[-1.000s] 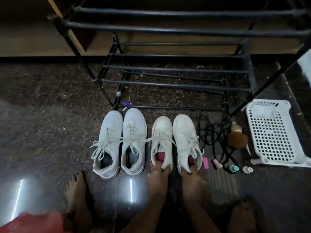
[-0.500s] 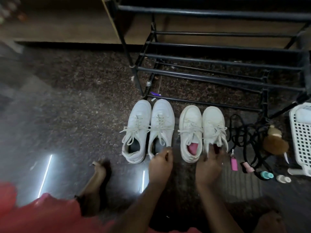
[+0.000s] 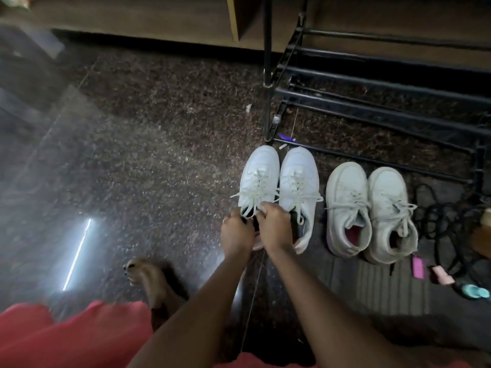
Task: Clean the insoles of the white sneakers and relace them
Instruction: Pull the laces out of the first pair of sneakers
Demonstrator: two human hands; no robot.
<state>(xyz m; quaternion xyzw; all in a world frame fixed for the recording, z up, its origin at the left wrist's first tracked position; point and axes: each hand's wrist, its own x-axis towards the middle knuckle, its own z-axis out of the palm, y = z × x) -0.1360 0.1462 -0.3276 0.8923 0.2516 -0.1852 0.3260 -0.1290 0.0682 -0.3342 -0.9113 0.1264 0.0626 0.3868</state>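
We curl left hand (image 3: 236, 236) and right hand (image 3: 275, 229) fingers on the white sneaker (image 3: 259, 168) collar before the shoe rack (image 3: 372, 114); tied laces (image 3: 256, 189) could jam the insole.

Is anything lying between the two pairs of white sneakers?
Head view: only bare speckled floor separates the left pair from the right pair; one lace end strays in.

Both my bare forearms stretch forward, close together. My left hand (image 3: 236, 236) and right hand (image 3: 275, 227) lie side by side, fingers curled, gripping one white sneaker (image 3: 261, 166)
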